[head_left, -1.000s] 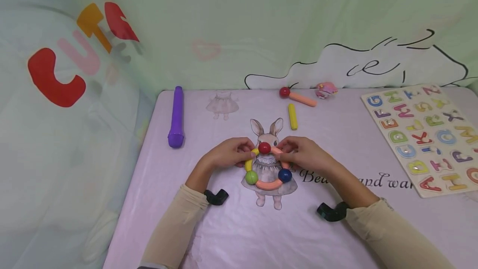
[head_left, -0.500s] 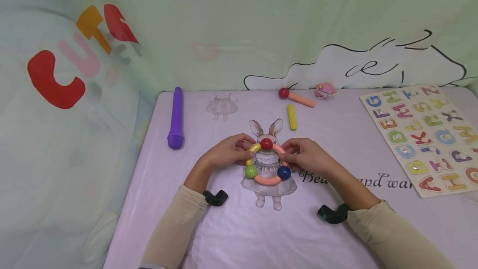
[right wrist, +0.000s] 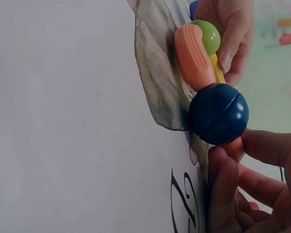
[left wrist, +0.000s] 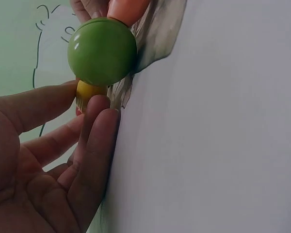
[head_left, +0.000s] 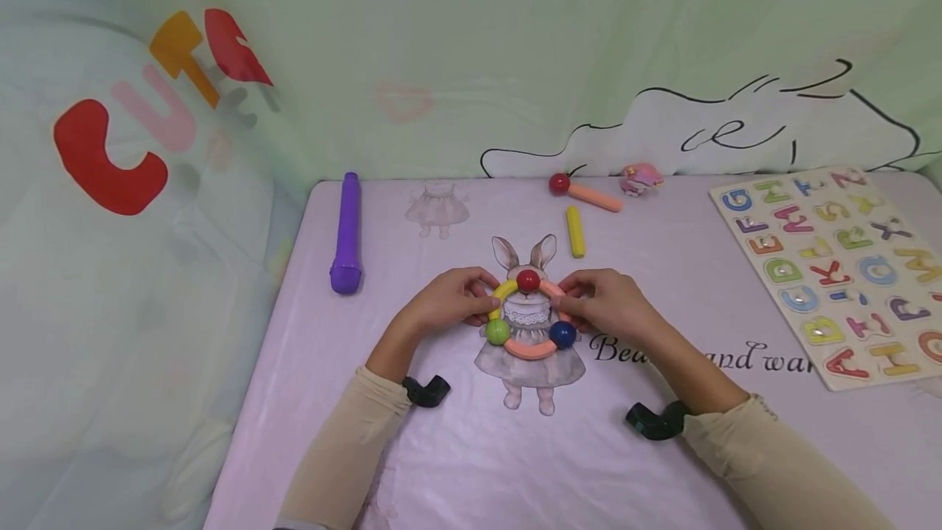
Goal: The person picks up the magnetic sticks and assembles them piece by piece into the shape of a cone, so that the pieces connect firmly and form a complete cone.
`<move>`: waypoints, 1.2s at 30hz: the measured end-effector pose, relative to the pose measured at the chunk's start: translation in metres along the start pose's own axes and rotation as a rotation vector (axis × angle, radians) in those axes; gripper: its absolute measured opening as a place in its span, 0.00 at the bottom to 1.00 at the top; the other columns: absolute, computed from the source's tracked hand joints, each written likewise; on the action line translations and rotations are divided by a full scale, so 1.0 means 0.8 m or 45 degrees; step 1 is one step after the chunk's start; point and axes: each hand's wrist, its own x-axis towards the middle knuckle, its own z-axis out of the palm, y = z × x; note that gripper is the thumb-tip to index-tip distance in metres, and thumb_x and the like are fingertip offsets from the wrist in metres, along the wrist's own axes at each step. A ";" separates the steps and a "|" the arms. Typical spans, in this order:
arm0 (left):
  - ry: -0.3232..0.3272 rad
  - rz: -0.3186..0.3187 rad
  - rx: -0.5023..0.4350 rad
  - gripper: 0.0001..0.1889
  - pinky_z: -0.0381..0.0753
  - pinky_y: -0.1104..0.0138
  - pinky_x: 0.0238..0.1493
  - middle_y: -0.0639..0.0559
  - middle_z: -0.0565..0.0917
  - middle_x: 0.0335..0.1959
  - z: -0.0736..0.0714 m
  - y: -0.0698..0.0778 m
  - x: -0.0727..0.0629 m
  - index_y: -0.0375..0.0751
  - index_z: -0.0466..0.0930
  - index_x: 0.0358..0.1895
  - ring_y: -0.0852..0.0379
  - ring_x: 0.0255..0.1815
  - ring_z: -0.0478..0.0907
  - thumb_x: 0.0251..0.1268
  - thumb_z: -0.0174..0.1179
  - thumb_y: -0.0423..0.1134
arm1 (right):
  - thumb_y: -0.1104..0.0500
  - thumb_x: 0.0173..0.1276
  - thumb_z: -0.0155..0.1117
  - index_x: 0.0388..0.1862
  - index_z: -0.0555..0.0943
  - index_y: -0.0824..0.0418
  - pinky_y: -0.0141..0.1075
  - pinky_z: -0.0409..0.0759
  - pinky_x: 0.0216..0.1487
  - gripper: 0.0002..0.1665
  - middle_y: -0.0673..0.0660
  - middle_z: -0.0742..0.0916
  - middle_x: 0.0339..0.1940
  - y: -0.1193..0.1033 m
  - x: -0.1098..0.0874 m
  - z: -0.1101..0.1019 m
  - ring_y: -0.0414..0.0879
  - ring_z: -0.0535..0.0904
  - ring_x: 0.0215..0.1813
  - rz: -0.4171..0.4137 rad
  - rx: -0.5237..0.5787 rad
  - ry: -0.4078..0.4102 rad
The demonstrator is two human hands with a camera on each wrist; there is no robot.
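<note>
Lilac tablecloth (head_left: 515, 473) with printed "and" (head_left: 737, 360), beaded ring (head_left: 531, 351) in the pinch of both hands (head_left: 455, 298) (head_left: 609, 301).

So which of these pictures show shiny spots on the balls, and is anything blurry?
Left wrist view: dim overall, with small white glints on the green ball's left side; right wrist view: pale glints on the blue ball, while the wall print behind looks soft; head view: brighter, with the ring's colours easy to tell apart.
</note>
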 end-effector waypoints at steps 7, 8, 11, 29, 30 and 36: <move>0.003 -0.004 0.016 0.17 0.86 0.68 0.36 0.46 0.82 0.36 0.000 -0.001 0.001 0.37 0.78 0.58 0.59 0.30 0.83 0.70 0.65 0.37 | 0.49 0.70 0.70 0.56 0.82 0.64 0.33 0.83 0.34 0.24 0.58 0.86 0.38 -0.001 -0.001 -0.002 0.45 0.81 0.31 0.011 0.005 0.005; 0.004 -0.003 0.019 0.17 0.86 0.68 0.36 0.47 0.82 0.36 0.000 -0.001 0.001 0.37 0.78 0.58 0.59 0.30 0.83 0.70 0.65 0.37 | 0.50 0.70 0.70 0.56 0.82 0.64 0.33 0.83 0.33 0.23 0.58 0.86 0.38 -0.001 -0.001 -0.002 0.45 0.81 0.31 0.010 0.001 0.004; 0.004 -0.005 0.021 0.16 0.85 0.68 0.36 0.46 0.82 0.36 0.000 -0.002 0.001 0.38 0.79 0.58 0.59 0.30 0.83 0.70 0.64 0.36 | 0.50 0.70 0.70 0.55 0.82 0.64 0.33 0.83 0.33 0.22 0.58 0.86 0.37 -0.001 0.000 -0.002 0.45 0.80 0.30 -0.004 -0.014 0.002; -0.025 -0.004 0.014 0.19 0.85 0.68 0.37 0.46 0.82 0.37 -0.002 -0.002 0.001 0.37 0.78 0.61 0.58 0.32 0.84 0.70 0.64 0.38 | 0.46 0.71 0.67 0.55 0.84 0.60 0.35 0.77 0.33 0.23 0.59 0.85 0.39 0.000 -0.012 -0.040 0.50 0.78 0.38 -0.054 -0.215 0.208; -0.025 -0.004 0.016 0.19 0.85 0.68 0.37 0.46 0.82 0.37 -0.002 -0.002 0.001 0.38 0.78 0.61 0.58 0.32 0.84 0.70 0.64 0.38 | 0.45 0.71 0.68 0.55 0.84 0.60 0.35 0.76 0.33 0.23 0.59 0.84 0.40 0.000 -0.013 -0.045 0.51 0.77 0.40 -0.048 -0.236 0.235; -0.023 0.000 0.026 0.19 0.85 0.68 0.37 0.47 0.82 0.36 -0.002 -0.002 0.001 0.38 0.78 0.60 0.58 0.32 0.84 0.70 0.65 0.38 | 0.43 0.69 0.70 0.52 0.85 0.60 0.37 0.72 0.33 0.25 0.59 0.82 0.39 0.017 -0.010 -0.069 0.54 0.74 0.44 -0.008 -0.335 0.292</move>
